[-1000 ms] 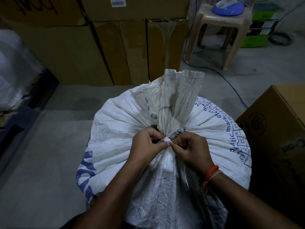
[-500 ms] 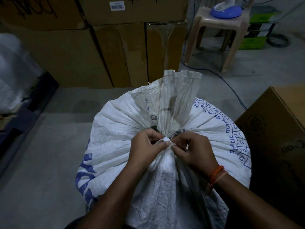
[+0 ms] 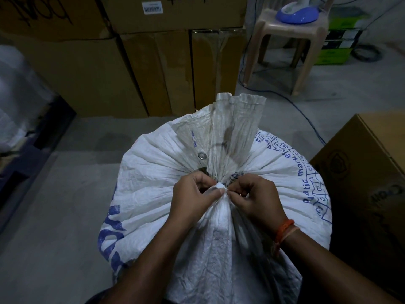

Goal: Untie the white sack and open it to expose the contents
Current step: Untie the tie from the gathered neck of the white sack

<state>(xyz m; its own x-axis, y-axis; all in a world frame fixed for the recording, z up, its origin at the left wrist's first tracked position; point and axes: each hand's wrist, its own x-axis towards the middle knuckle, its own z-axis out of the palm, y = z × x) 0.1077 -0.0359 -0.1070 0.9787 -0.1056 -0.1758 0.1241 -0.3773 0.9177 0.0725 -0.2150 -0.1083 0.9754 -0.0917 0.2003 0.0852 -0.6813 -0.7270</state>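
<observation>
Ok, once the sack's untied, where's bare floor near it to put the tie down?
Best is the bare floor left of the white sack, bordered by the stacked cartons behind and the dark pallet at far left. The right side is crowded: a cardboard box stands close beside the sack. Behind, a blue cable crosses the floor towards the plastic stool.

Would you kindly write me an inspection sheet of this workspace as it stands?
Surface: grey concrete floor, bare around the sack.
Job's things: white sack upright, neck gathered and tied; knot not undone, contents hidden.
Clutter: cardboard box close on the right.
Grips: left hand and right hand both pinch at the knot; orange band on the right wrist.
Cables: blue cable runs across the floor behind the sack.
Surroundings: stacked cartons; plastic stool carrying a blue object.
</observation>
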